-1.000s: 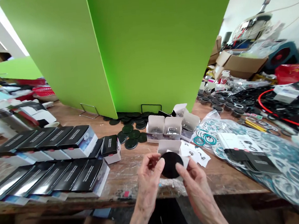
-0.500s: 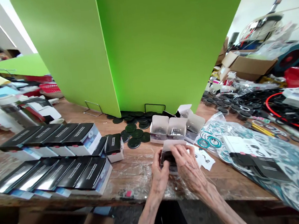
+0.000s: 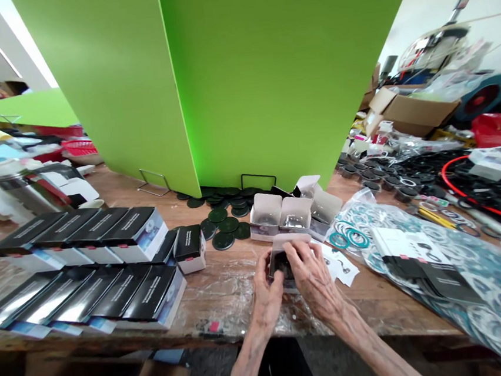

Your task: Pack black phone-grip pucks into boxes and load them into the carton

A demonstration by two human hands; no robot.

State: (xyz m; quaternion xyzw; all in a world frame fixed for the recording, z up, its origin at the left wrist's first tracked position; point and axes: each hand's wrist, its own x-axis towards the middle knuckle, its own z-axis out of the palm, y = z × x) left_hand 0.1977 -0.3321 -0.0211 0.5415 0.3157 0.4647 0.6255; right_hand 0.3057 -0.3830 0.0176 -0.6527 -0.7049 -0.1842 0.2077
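Observation:
A small open cardboard box [image 3: 292, 242] sits near the table's front edge, its pale flap raised at the back and something dark inside. My left hand [image 3: 268, 287] grips its left side, thumb at the front rim. Curled over the right side is my right hand [image 3: 312, 273], fingers reaching onto the opening; the fingertips are partly hidden. Just behind stand open boxes [image 3: 265, 211] with clear plastic showing inside. A printed white leaflet [image 3: 344, 266] lies right of my right hand.
Closed black-and-white boxes [image 3: 136, 225] stand in two rows at left. Dark discs [image 3: 223, 239] lie behind, before a green partition [image 3: 288, 78]. At right are a plastic bag of teal rings [image 3: 474, 261], folded leaflets [image 3: 426, 260] and a red cable [image 3: 459, 191].
The view has shifted slightly. Both hands stay at the same box; my right fingers have moved only a little, and more of the dark contents shows.

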